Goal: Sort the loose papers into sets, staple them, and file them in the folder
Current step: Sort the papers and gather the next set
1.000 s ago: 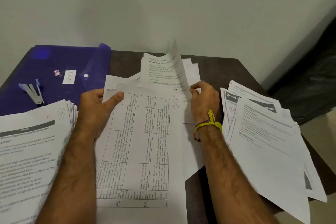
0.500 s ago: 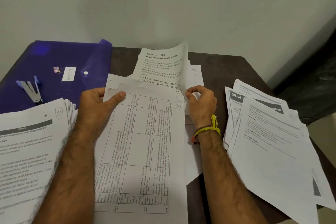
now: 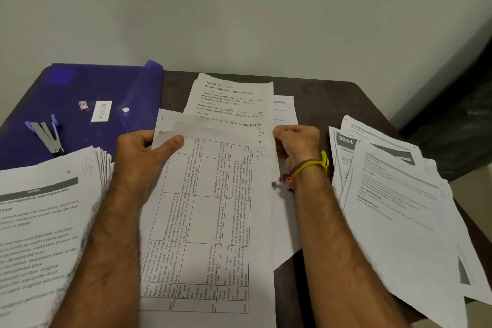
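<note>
Sorting papers: middle stack held at both top corners on the dark table.
Middle stack lies at table centre, a sheet with a printed grid on top, marked "S1" at the upper right. Its top left corner is pinched by the left hand, thumb laid over the sheet and fingers curled under. Its top right edge is gripped by the right hand, fingers curled tight; a yellow wristband is worn on that wrist. A "Wipe balcony table clean" sheet lies flat just behind. A fanned pile sits left, a loose spread right. The blue folder is at far left, the stapler resting on it.
</note>
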